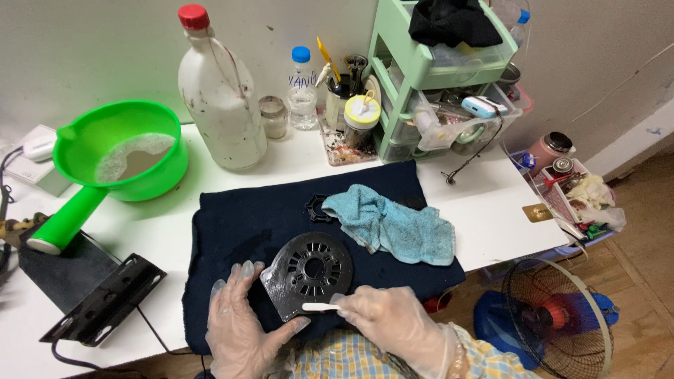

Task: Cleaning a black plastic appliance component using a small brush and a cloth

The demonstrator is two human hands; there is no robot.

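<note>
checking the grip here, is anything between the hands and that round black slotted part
Nothing visible: the left hand grips the black slotted disc directly, and the right hand lays a small white tool on its edge.

Your left hand [239, 323] and right hand [393, 323] wear clear, see-through gloves, and your sleeve [491, 358] near the bottom edge is checked in yellow and blue. The round disc [309, 274] is black; the small stick [321, 307] across it is white. Under it lies a dark navy cloth [246, 217] on the white table [484, 210], with a light blue towel [393, 224] at centre. Upper left, the scoop [119, 154] is bright green; the big bottle [221, 98] is milky white with a red cap.
</note>
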